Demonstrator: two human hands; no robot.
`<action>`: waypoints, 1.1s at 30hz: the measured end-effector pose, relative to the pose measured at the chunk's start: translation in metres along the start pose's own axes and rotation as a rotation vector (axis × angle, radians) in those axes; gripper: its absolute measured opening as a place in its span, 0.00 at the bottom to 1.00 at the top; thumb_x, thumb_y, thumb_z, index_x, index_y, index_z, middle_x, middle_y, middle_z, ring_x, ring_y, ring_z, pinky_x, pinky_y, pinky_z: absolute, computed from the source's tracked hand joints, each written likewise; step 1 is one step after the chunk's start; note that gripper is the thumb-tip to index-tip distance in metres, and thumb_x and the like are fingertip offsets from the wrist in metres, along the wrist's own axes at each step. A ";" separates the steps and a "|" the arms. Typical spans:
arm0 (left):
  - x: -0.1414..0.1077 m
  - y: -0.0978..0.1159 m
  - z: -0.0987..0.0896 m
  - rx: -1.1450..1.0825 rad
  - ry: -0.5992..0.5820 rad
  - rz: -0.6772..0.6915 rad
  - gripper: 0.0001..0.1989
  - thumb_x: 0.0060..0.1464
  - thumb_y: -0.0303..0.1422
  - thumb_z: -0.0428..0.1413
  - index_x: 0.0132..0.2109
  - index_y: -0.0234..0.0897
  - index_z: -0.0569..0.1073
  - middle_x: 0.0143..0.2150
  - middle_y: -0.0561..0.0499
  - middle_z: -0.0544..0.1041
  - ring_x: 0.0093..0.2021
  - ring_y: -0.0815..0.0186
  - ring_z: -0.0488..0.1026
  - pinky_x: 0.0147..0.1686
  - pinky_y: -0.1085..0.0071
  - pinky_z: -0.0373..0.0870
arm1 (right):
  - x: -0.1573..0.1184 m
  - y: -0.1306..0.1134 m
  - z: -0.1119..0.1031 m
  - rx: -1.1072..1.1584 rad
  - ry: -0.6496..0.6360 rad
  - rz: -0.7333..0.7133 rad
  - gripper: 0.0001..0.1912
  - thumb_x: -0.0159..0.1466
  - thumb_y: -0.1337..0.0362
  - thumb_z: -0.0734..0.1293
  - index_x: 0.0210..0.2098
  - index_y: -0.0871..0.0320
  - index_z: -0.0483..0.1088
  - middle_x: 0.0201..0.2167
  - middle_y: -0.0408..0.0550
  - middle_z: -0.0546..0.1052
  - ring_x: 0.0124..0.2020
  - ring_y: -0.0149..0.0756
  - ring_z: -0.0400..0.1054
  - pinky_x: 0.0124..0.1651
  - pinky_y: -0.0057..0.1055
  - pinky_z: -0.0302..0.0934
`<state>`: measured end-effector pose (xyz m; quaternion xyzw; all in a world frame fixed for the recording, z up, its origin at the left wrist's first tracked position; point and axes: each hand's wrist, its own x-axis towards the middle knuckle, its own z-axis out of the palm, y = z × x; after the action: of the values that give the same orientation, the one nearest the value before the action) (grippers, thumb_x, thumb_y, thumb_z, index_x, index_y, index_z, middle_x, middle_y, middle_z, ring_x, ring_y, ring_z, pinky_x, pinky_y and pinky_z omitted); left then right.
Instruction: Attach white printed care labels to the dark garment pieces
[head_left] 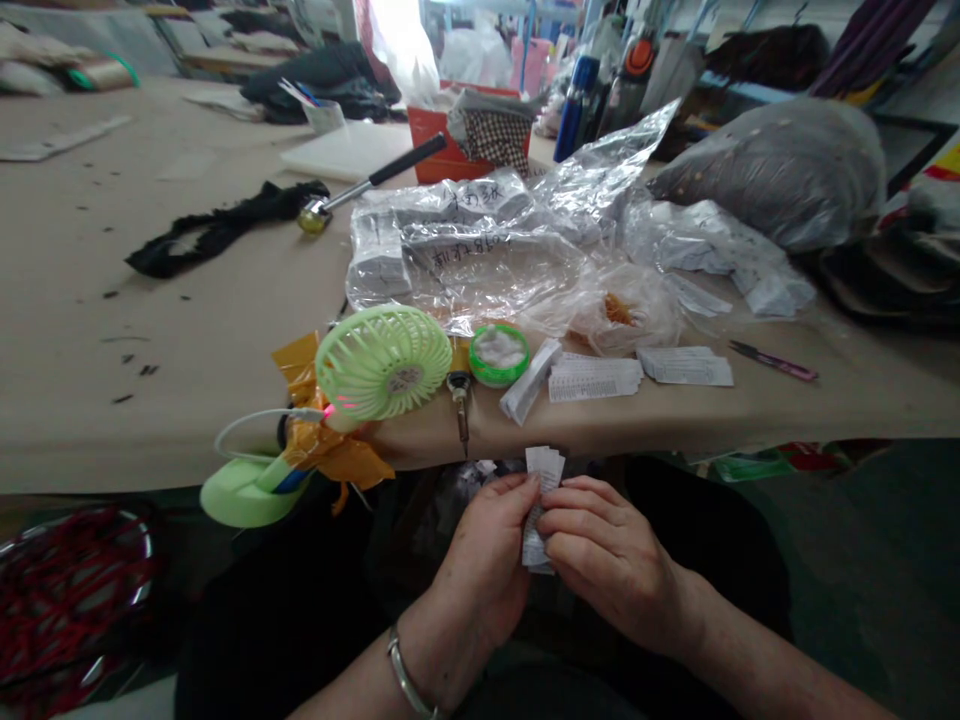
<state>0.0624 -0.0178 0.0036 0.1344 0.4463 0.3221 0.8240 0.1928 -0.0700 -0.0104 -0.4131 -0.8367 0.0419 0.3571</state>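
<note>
Below the table's front edge, my left hand [487, 550] and my right hand [611, 555] pinch a small stack of printed white labels [534, 545] from both sides. Its upper ends fan out slightly. A bracelet circles my left wrist. On the table just beyond lie more labels: a folded strip [530, 383], a spread stack [595, 377] and another stack [686, 366]. A soldering iron [460, 405] points down over the edge, beside a green round tub [499, 355] with white fluffy stuff in it.
A green fan [384, 363] is taped to the table edge at left. Clear plastic bags [480, 250] cover the middle. Farther off are a hammer-like tool [367, 187], black fabric [225, 228] and a red box [427, 140]. A pink-handled cutter [774, 360] lies at right.
</note>
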 end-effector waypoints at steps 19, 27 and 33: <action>-0.021 0.003 -0.009 0.202 -0.276 -0.226 0.10 0.57 0.35 0.53 0.36 0.30 0.73 0.28 0.46 0.76 0.21 0.71 0.72 0.23 0.75 0.69 | 0.001 0.038 0.001 1.400 -0.165 0.783 0.31 0.50 0.54 0.75 0.51 0.55 0.69 0.46 0.52 0.75 0.43 0.39 0.73 0.44 0.33 0.68; -0.025 -0.001 -0.013 0.245 -0.347 -0.280 0.12 0.54 0.37 0.56 0.37 0.30 0.73 0.28 0.45 0.76 0.23 0.69 0.72 0.26 0.73 0.69 | 0.002 0.044 0.015 1.684 -0.272 0.730 0.16 0.49 0.61 0.76 0.36 0.59 0.76 0.50 0.52 0.73 0.46 0.39 0.72 0.47 0.32 0.66; -0.022 -0.005 -0.019 0.190 -0.375 -0.298 0.11 0.54 0.37 0.56 0.35 0.30 0.72 0.25 0.49 0.74 0.22 0.69 0.72 0.24 0.73 0.69 | 0.001 0.041 0.016 1.664 -0.281 0.793 0.16 0.49 0.63 0.76 0.37 0.58 0.76 0.49 0.50 0.74 0.47 0.38 0.70 0.51 0.32 0.62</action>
<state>0.0406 -0.0375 0.0046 0.2015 0.3287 0.1229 0.9145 0.2095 -0.0388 -0.0361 -0.2709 -0.3706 0.7966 0.3934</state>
